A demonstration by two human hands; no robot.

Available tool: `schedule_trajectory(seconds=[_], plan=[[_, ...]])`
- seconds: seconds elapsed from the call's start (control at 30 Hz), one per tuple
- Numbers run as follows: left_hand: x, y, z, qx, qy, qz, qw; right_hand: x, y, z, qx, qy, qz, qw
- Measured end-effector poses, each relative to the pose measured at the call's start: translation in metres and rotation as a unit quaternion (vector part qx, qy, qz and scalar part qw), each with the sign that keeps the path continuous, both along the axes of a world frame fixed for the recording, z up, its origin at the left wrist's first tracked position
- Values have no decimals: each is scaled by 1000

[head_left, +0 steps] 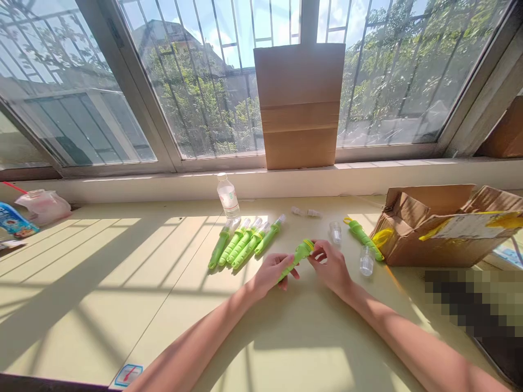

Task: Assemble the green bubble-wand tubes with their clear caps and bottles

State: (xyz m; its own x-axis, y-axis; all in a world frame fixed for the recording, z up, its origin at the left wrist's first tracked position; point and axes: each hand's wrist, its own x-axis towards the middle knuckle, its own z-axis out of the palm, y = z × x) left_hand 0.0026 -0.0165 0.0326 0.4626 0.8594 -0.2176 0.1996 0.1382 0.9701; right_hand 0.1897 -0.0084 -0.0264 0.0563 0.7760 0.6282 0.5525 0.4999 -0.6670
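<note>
My left hand [274, 272] is closed round the lower part of a green plastic toy stick [301, 253], which tilts up to the right above the table. At its upper end, by a yellow band, the fingers of my right hand [330, 267] are pinched. No clear cap shows on this end. Left of my hands lie several green toy sticks [245, 247] with clear tips, side by side. Beyond my right hand stands a clear plastic cap [335, 233], and to its right another clear cap [366, 261]. A green stick with a yellow loop [361, 235] leans near the box.
An open cardboard box [433, 245] stands at the right, with yellow material at its side. Small clear pieces [306, 212] lie at the back. A water bottle [227, 197] stands by the sill. A cardboard sheet [300, 109] leans against the window. Packages [44, 207] sit far left.
</note>
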Motion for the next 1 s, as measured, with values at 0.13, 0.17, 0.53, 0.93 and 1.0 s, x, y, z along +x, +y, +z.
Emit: schedule_trajectory(seconds=[0.13,0.17,0.53,0.93,1.0], plan=[[1,1,-4,38,12,17,999,-2,-1,0,32,-6,6,999],[1,1,-5,39,9,18,999,-2,-2,0,37,-10,5,999],[6,-3,-6,43,20,16,999,-3,0,-4,3,-37,-15,999],[2,-1,-4,61,7,-14,998,-4,-1,2,-14,5,-1,1000],[3,-1,-4,61,7,-15,998,-4,-1,1,-10,2,-1,1000]])
